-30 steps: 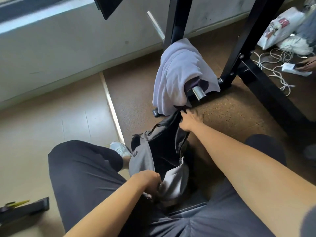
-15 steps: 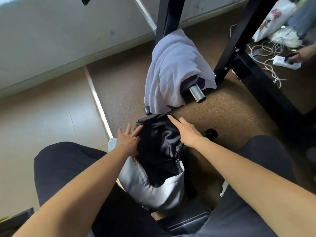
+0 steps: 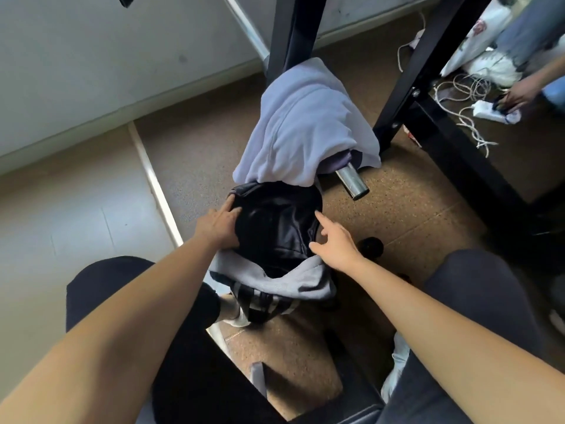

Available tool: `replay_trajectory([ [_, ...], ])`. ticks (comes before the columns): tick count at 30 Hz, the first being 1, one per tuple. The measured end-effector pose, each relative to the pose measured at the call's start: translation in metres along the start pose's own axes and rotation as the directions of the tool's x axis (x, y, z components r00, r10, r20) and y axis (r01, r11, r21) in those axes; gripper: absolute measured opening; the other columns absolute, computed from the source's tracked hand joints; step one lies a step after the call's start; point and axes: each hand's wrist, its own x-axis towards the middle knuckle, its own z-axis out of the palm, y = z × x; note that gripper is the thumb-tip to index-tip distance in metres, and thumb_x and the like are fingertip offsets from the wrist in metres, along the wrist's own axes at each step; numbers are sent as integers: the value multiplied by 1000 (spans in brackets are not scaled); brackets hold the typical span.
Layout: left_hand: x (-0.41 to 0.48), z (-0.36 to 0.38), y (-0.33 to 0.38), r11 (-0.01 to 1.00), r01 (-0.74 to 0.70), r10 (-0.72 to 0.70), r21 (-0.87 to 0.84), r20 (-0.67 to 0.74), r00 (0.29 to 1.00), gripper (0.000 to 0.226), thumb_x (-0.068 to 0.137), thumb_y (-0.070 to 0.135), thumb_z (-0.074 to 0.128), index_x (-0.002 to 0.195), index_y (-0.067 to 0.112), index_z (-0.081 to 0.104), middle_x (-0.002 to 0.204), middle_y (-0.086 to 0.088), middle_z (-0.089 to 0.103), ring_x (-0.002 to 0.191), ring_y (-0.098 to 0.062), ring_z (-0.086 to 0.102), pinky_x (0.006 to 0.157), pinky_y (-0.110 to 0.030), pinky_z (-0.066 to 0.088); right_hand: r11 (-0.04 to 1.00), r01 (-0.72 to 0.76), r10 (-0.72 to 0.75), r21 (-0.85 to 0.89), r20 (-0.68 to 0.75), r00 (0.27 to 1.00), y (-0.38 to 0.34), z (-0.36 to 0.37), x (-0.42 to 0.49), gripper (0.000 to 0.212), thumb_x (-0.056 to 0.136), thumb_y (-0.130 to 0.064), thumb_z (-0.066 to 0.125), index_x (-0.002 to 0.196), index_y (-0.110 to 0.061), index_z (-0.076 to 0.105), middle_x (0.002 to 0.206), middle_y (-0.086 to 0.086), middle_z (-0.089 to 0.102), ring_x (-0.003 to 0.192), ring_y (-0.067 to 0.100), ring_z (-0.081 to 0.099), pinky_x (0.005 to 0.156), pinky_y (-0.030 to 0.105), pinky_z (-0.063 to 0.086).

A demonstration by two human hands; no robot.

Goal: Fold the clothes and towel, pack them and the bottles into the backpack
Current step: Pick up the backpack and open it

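The backpack (image 3: 276,231), black with a grey lower panel, stands on the floor between my knees. My left hand (image 3: 218,226) lies flat on its left side with straight fingers. My right hand (image 3: 334,244) touches its right side, index finger stretched out, fingers relaxed. A pale lilac garment (image 3: 305,130) hangs over a chrome bar (image 3: 351,180) just behind the backpack. A dark round cap, maybe a bottle (image 3: 371,247), shows on the floor right of the backpack. What is inside the backpack is hidden.
Black frame legs (image 3: 406,96) rise behind and to the right. White cables and a power strip (image 3: 486,108) lie at the far right, where another person's hand (image 3: 519,94) reaches. A metal floor strip (image 3: 153,179) runs on the left.
My left hand left the grey lower panel and moved up onto the backpack's left side. My right hand shifted from the top edge to the right side. The backpack's top now looks closed over.
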Motion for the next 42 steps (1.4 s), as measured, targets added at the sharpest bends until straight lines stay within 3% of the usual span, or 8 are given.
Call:
replay_trajectory([
  [8, -22, -51, 41, 991, -108, 100, 81, 94, 991, 63, 71, 54, 78, 129, 35, 62, 129, 1, 62, 118, -29, 52, 98, -43, 49, 991, 85, -65, 101, -193, 979, -4, 6, -82, 48, 89, -21, 65, 137, -27, 60, 132, -6, 52, 122, 19, 41, 105, 30, 38],
  [17, -127, -74, 158, 885, -465, 464, 18, -77, 882, 76, 66, 86, 36, 110, 34, 69, 104, 9, 69, 98, -19, 66, 76, -36, 55, 970, 196, -131, 141, -374, 918, 13, -47, -168, 42, 91, -27, 67, 133, -29, 61, 126, -18, 49, 120, 8, 44, 104, 24, 37],
  [23, -128, -51, 191, 942, -328, 326, 70, 46, 944, 62, 80, 63, 56, 135, 35, 55, 120, -6, 66, 110, -30, 65, 85, -35, 51, 934, 242, -27, 263, -625, 780, 38, -133, -227, 34, 93, -23, 70, 126, -27, 64, 122, -13, 56, 107, -5, 50, 87, -2, 35],
  [27, -140, -44, 203, 937, -288, 286, 196, 39, 958, 47, 84, 47, 65, 130, 35, 60, 117, 0, 68, 106, -25, 67, 85, -34, 54, 349, 356, 678, 867, -496, 543, 70, -187, -260, 47, 88, -28, 78, 126, -15, 54, 122, 6, 60, 107, 20, 63, 94, 31, 54],
  [30, -146, -53, 219, 938, -275, 270, 212, 53, 961, 53, 75, 58, 56, 122, 34, 62, 113, 2, 67, 102, -24, 65, 85, -37, 55, 41, 505, 850, 862, -296, 436, 100, -204, -271, 84, 75, -34, 88, 138, -19, 35, 133, 4, 42, 102, 25, 68, 78, 39, 63],
  [36, -168, -68, 243, 912, -372, 340, 173, 188, 921, 74, 57, 85, 47, 112, 42, 71, 96, 12, 68, 95, -18, 67, 79, -30, 54, 174, 495, 746, 851, -442, 499, 112, -226, -283, 76, 89, -34, 77, 148, -15, 34, 110, 1, 59, 81, 27, 74, 73, 36, 63],
  [39, -164, -67, 242, 925, -358, 313, 132, 270, 910, 51, 77, 66, 58, 109, 31, 75, 88, 5, 73, 81, -18, 71, 73, -32, 60, 465, 319, 665, 826, -564, 490, 102, -227, -285, 22, 96, -30, 66, 100, -10, 57, 74, 2, 56, 53, 13, 56, 54, 29, 48],
  [42, -159, -71, 240, 913, -373, 342, 169, 187, 921, 43, 81, 60, 54, 105, 31, 76, 97, 6, 75, 89, -15, 70, 85, -37, 60, 723, 315, 389, 615, -739, 551, 80, -209, -284, 33, 93, -18, 64, 64, -4, 58, 53, 0, 53, 43, 9, 50, 49, 29, 40],
])
